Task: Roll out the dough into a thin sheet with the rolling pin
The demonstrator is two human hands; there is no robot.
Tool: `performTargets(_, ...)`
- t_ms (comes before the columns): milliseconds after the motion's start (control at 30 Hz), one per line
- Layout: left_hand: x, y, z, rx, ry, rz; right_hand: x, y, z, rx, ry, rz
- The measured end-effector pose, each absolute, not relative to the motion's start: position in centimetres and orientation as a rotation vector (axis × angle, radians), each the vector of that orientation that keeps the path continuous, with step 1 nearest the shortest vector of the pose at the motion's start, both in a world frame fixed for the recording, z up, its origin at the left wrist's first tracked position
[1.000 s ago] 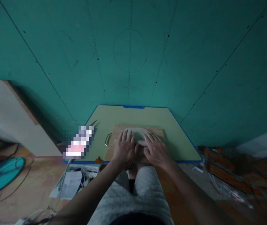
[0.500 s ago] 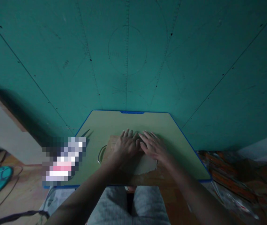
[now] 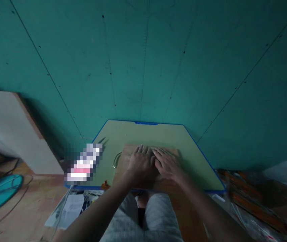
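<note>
Both palms press down over a wooden board [image 3: 120, 174] with a metal handle [image 3: 115, 163] at its left. My left hand [image 3: 142, 163] lies with its fingers stretched forward. Beside it, my right hand [image 3: 167, 163] is spread out, its fingers slanting toward the left hand. The thumbs nearly meet. Whatever lies beneath the hands is mostly covered and dim; a pale sheet like dough or clay showed there earlier, but its edges cannot be made out now. The board rests on a pale table with a blue rim [image 3: 196, 168].
A pixelated device [image 3: 83, 163] stands at the table's left, near a small orange-brown clamp [image 3: 105, 184] on the front edge. Behind the table rises a green wall [image 3: 143, 67]. A white panel [image 3: 25, 134] leans at left; wrapped goods [image 3: 249, 198] lie at right.
The camera view has shifted. Both hands remain side by side on the board, slightly nearer the body. The pale sheet's ragged front edge, visible earlier below the hands, no longer shows.
</note>
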State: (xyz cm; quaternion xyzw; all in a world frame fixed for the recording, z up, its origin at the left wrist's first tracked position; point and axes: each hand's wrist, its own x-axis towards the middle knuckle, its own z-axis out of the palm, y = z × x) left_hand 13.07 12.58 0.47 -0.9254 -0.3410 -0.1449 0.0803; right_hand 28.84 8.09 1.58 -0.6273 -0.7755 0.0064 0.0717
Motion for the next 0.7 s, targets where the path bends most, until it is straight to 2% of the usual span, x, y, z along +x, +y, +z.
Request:
performTargets(233,14.1,15.4,0.1,-2.768,-0.924,-0.392,29.8,11.1,1.6,-1.934,-2.332,0.01)
performTargets(567,11.8,8.5,-1.9,-2.665,-1.113,-0.608,28.8,4.7,-0.5,-1.676,-2.367,-0.199)
performTargets(700,12.5,11.1,-0.4,-2.689,-1.096,-0.462,28.7,7.7,0.6,-1.813,-2.34,-0.126)
